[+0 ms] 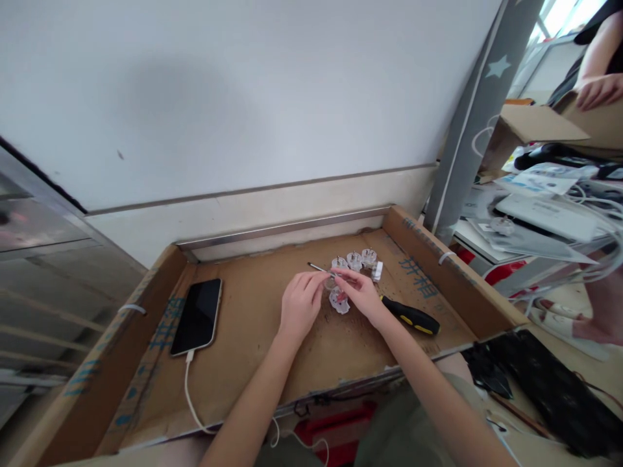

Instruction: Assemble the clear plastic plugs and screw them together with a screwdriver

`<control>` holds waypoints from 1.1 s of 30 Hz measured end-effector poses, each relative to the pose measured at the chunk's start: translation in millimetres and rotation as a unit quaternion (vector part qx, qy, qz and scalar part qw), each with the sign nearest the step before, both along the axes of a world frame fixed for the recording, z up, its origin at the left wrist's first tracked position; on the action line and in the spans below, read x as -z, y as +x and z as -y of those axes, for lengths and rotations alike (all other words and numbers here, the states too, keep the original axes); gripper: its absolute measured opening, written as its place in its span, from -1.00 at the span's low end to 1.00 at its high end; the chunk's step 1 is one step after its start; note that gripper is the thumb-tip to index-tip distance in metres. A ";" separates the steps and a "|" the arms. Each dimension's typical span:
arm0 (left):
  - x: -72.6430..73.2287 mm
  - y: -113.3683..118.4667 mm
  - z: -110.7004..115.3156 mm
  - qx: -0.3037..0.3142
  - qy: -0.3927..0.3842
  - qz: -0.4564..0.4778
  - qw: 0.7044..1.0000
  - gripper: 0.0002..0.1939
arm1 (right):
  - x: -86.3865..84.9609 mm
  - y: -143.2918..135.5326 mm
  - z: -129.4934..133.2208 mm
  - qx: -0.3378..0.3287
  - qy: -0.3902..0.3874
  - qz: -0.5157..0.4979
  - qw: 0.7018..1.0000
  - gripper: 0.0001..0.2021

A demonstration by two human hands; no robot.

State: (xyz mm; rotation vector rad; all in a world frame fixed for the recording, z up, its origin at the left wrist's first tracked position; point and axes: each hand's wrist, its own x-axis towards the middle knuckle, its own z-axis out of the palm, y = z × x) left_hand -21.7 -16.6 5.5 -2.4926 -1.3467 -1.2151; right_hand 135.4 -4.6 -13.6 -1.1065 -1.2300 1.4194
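My left hand (302, 303) and my right hand (361, 295) meet over the cardboard tray, fingertips pinched together. A small, partly see-through piece sits between them; it is mostly covered by the fingers and I cannot make out its kind. Just below the fingertips lies a clear plastic plug part (339, 301). Behind the hands stand several clear plugs (354, 261) with metal pins pointing up. A screwdriver (411, 316) with a black and yellow handle lies to the right, and a thin metal shaft shows beyond the fingers; my right hand hides the stretch between.
The cardboard tray (253, 337) has raised side walls. A phone (197, 316) with a white cable lies at its left. A small white block (377, 271) is near the plugs. At far right, another person's hand (601, 91) rests on a cardboard box (545, 123) above a cluttered table.
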 end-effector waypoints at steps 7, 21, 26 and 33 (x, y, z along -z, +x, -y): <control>1.3 -0.8 0.6 0.015 0.027 -0.012 0.999 -0.73 | -5.6 2.8 1.2 -0.020 -0.033 -0.025 0.999 -0.65; -3.7 5.6 4.7 0.032 -0.012 0.027 0.999 -0.80 | -11.1 4.9 3.9 -0.047 -0.075 -0.084 0.993 -0.64; -3.4 4.5 4.3 0.023 -0.009 0.044 0.999 -0.83 | -13.3 5.1 5.2 -0.056 -0.085 -0.095 0.990 -0.65; -0.6 2.0 2.1 0.027 0.000 0.046 0.999 -0.79 | -15.8 4.2 6.0 -0.058 -0.093 -0.107 0.988 -0.66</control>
